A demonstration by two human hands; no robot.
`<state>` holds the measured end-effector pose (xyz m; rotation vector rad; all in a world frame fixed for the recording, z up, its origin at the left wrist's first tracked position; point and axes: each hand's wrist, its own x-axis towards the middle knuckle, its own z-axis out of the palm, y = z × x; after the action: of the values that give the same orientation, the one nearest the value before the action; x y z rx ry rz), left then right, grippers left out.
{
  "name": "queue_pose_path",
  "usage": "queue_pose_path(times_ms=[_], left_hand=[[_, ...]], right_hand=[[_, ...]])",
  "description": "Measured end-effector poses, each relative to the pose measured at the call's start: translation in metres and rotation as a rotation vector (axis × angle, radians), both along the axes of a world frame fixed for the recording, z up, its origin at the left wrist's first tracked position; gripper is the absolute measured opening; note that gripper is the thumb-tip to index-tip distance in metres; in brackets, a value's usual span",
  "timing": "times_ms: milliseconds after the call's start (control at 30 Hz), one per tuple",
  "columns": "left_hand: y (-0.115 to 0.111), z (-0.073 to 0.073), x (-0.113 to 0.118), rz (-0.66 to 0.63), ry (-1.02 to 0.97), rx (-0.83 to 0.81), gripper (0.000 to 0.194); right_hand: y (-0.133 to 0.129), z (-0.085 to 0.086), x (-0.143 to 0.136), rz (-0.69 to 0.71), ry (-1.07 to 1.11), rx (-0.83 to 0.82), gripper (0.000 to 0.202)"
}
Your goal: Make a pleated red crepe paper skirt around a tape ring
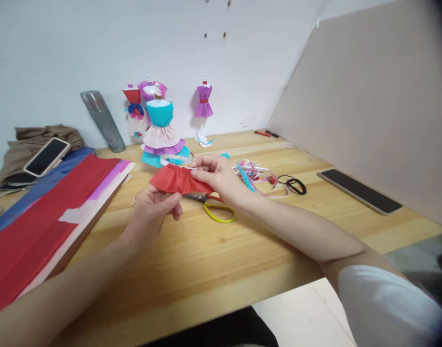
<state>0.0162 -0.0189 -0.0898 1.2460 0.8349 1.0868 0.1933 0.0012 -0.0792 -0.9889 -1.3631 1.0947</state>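
Note:
A gathered strip of red crepe paper [177, 179] is held up between my two hands above the table. My left hand [154, 209] pinches its lower left edge, thumb in front and fingers behind. My right hand [215, 176] grips the gathered upper edge near its right end. A white band [170, 158] loops up behind the red paper; whether it is joined to it I cannot tell. Scissors with a yellow handle loop [221, 213] lie on the table beneath, their blades partly hidden by the paper and my hands.
Small mannequins in paper dresses [161, 115] stand at the back wall, one in purple [204, 101] apart. A grey bottle [103, 120] leans there. Stacked coloured paper [50, 217] and a phone [47, 156] are left. Paper scraps [255, 173], a black hair tie [296, 185] and a dark flat device [360, 190] lie right.

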Motion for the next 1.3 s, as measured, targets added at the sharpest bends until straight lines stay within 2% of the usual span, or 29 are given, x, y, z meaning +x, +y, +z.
queue_pose_path(times_ms=[167, 233, 300, 367, 400, 433, 467, 500, 567, 700, 867, 1033, 1300], left_hand=[[0.002, -0.008, -0.001, 0.023, 0.022, -0.048, 0.019], [0.008, -0.01, -0.004, 0.113, 0.021, -0.045, 0.012], [0.016, -0.009, -0.01, 0.246, 0.003, -0.017, 0.013], [0.025, -0.003, -0.018, 0.387, 0.003, 0.103, 0.015], [0.028, 0.002, -0.022, 0.455, 0.045, 0.237, 0.013], [0.03, 0.007, -0.025, 0.47, 0.15, 0.396, 0.011], [0.031, 0.013, -0.028, 0.453, 0.296, 0.555, 0.01], [0.032, 0.018, -0.029, 0.381, 0.44, 0.7, 0.011], [0.03, 0.023, -0.03, 0.221, 0.636, 0.886, 0.016], [0.026, 0.017, -0.024, -0.006, 0.781, 0.963, 0.033], [0.026, 0.004, -0.023, -0.082, 0.887, 0.99, 0.036], [0.023, 0.003, -0.024, -0.079, 0.924, 1.046, 0.03], [0.029, -0.01, -0.018, 0.19, 0.851, 1.427, 0.034]], right_hand=[[0.005, -0.002, 0.002, -0.037, -0.049, 0.0, 0.018], [0.006, -0.003, 0.003, -0.034, -0.089, 0.029, 0.017], [0.006, -0.003, 0.004, -0.028, -0.162, 0.077, 0.014], [0.005, -0.002, 0.006, -0.024, -0.269, 0.135, 0.01], [0.004, -0.001, 0.006, -0.019, -0.329, 0.158, 0.009], [0.002, 0.0, 0.006, -0.013, -0.389, 0.175, 0.008], [0.001, 0.001, 0.006, -0.005, -0.443, 0.188, 0.008], [0.0, 0.002, 0.005, 0.004, -0.491, 0.197, 0.008], [-0.003, 0.002, 0.004, 0.025, -0.547, 0.218, 0.009], [-0.005, 0.0, 0.0, 0.091, -0.564, 0.277, 0.011], [-0.007, -0.004, 0.0, 0.108, -0.677, 0.343, 0.013], [-0.011, -0.008, -0.001, 0.032, -0.714, 0.419, 0.02], [-0.02, -0.011, -0.008, -0.105, -0.853, 0.411, 0.034]])
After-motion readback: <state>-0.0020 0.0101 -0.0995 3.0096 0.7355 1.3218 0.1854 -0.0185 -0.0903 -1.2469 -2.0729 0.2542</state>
